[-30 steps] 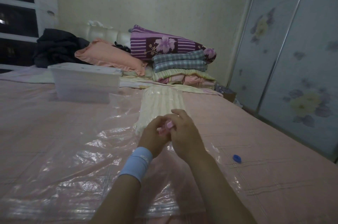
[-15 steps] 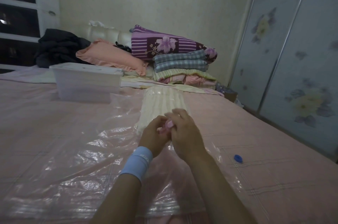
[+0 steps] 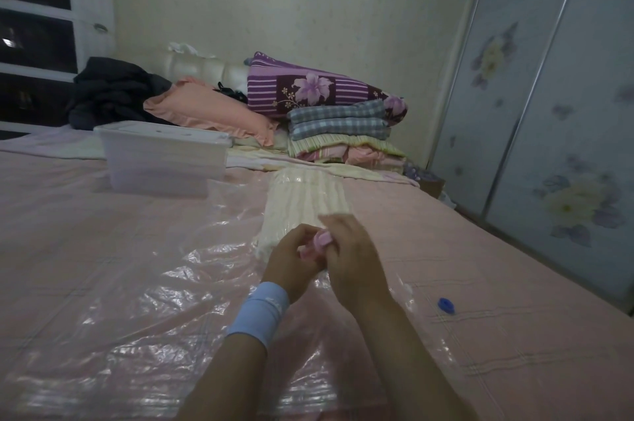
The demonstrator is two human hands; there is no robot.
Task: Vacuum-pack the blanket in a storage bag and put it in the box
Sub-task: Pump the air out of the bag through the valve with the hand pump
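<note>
Two grips, left hand (image 3: 291, 261) and right hand (image 3: 355, 259), pinch a pink piece (image 3: 320, 241) beside the blanket (image 3: 305, 197).

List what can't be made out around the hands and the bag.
Head view: pink item mostly covered by the left hand and right hand; identity unclear.
Head view: storage bag, near edge lost at the frame bottom and behind the forearms.
Head view: small blue piece, too small to identify.

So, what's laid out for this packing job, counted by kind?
Clear storage bag: 1
Cream blanket: 1
White plastic box: 1
Blue cap: 1
Small pink piece, pinched between left hand and right hand: 1
Total: 5
</note>
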